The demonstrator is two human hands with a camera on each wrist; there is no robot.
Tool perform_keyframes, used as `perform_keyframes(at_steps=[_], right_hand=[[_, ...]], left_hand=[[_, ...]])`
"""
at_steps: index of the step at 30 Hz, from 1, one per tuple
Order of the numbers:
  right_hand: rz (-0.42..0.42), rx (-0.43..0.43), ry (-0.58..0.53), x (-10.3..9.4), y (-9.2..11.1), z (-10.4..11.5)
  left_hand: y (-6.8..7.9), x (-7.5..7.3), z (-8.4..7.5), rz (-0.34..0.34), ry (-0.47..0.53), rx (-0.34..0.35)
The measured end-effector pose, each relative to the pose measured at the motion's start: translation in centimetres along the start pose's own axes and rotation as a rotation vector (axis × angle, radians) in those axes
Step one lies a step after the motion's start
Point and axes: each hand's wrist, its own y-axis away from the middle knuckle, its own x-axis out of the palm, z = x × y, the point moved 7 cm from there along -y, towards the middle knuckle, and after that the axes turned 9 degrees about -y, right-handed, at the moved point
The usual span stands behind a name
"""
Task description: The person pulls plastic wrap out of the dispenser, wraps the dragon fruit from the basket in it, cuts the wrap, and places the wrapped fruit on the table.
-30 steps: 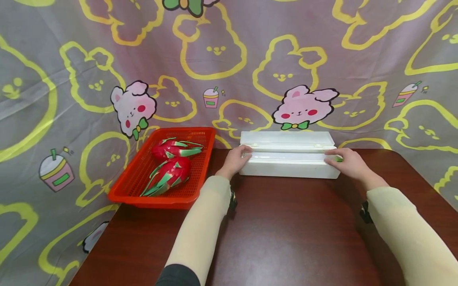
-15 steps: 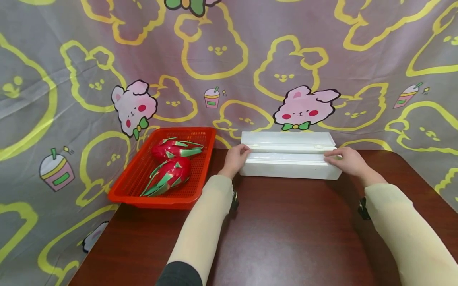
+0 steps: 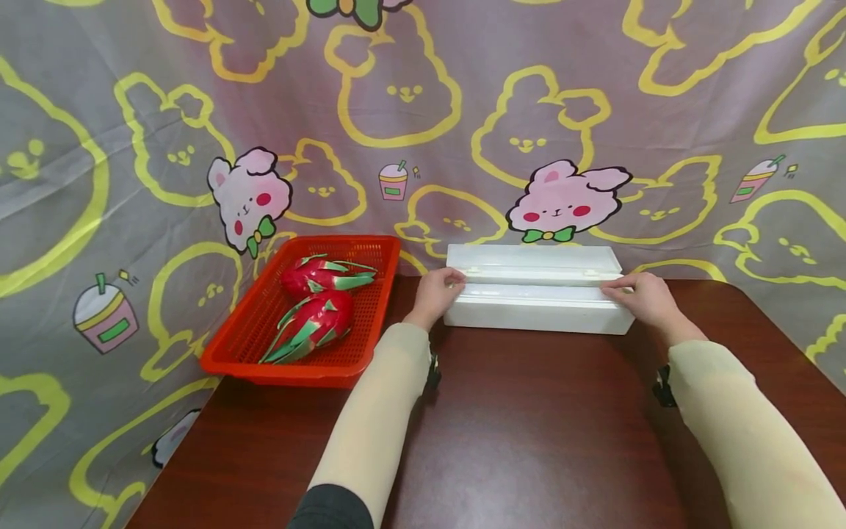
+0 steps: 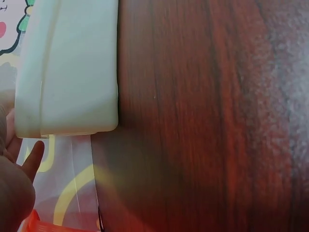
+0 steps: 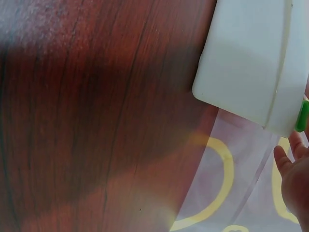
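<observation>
A long white cling film dispenser (image 3: 538, 314) lies at the back of the table, its lid (image 3: 532, 258) raised toward the wall. A strip of shiny clear film (image 3: 529, 292) shows along the opening. At the left end, my left hand (image 3: 432, 295) pinches with thumb and forefinger at the film's edge. My right hand (image 3: 651, 297) pinches likewise at the right end. A green piece (image 5: 301, 116) sits at the dispenser's right end beside my right fingers. Both wrist views show the dispenser from its ends; I cannot tell exactly how the fingertips grip the film.
A red plastic basket (image 3: 380, 316) stands on the left with two artificial dragon fruits (image 3: 327, 316) in it. Behind the dark wooden table (image 3: 529, 426) hangs a rabbit-patterned cloth (image 3: 423, 88), close to the raised lid.
Both hands stay at the dispenser's ends with only small finger shifts. The green piece seen by my right fingers a second ago is now hidden in the head view.
</observation>
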Motion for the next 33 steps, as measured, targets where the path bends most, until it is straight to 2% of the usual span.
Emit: perform_keyframes(at_steps=[3, 7, 10, 23, 33], right_hand=[[-0.034, -0.011, 0.0, -0.2, 0.1, 0.4], [-0.079, -0.028, 0.006, -0.4, 0.1, 0.8], [-0.095, -0.004, -0.001, -0.6, 0.1, 0.9], [-0.095, 0.075, -0.088, -1.0, 0.1, 0.8], [-0.082, 0.107, -0.148, -1.4, -0.1, 1.2]], left_hand=[[0.0, -0.3, -0.1, -0.022, -0.014, -0.011], [0.0, -0.5, 0.1, -0.032, 0.021, -0.024], [-0.1, -0.5, 0.2, -0.025, 0.049, -0.031], [0.0, -0.6, -0.1, -0.025, 0.154, -0.058], [-0.1, -1.2, -0.2, -0.075, 0.228, -0.024]])
